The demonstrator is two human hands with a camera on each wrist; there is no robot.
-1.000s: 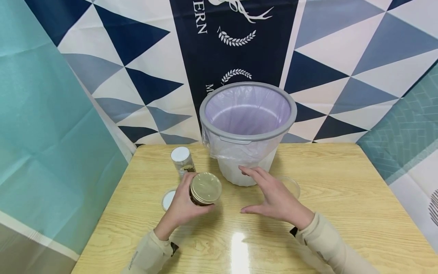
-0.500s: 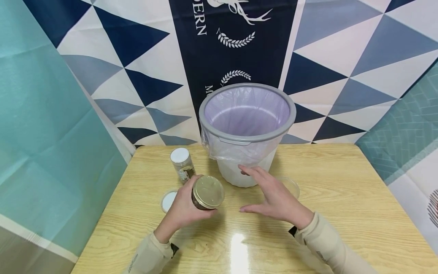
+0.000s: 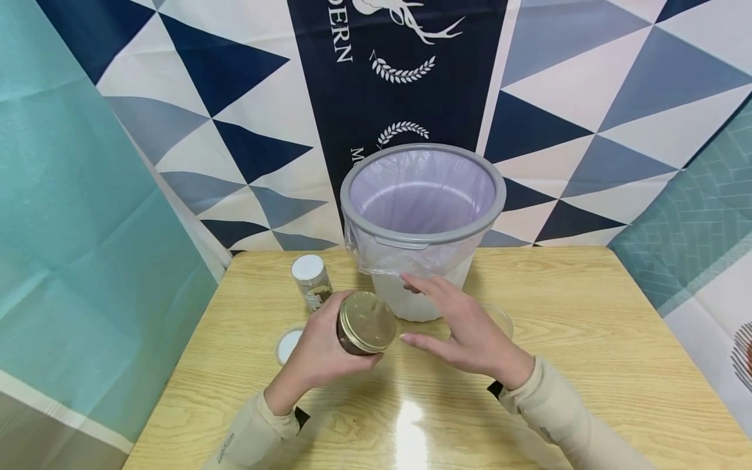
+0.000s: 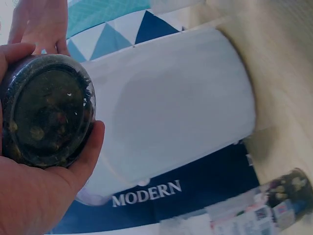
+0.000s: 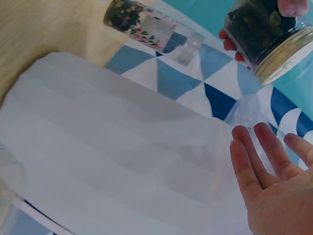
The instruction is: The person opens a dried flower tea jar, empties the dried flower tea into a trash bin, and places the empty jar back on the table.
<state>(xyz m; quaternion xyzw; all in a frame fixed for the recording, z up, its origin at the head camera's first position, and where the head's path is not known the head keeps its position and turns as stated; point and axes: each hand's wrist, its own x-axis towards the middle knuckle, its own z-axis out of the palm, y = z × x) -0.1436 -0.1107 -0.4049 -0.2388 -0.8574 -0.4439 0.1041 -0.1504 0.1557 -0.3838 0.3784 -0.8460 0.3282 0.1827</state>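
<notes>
Wooden table (image 3: 587, 313); left fingers (image 3: 329, 312) grasping gold-lidded jar (image 3: 369, 323), dark contents (image 5: 254, 30) within; right fingers (image 5: 273, 148) spread, released.

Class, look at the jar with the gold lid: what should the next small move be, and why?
Probably bring the right grip onto the lid and close round it. The left grip holds the jar, the lid is on and tilted towards the right grip, and the right grip is open beside it, holding nothing.
</notes>
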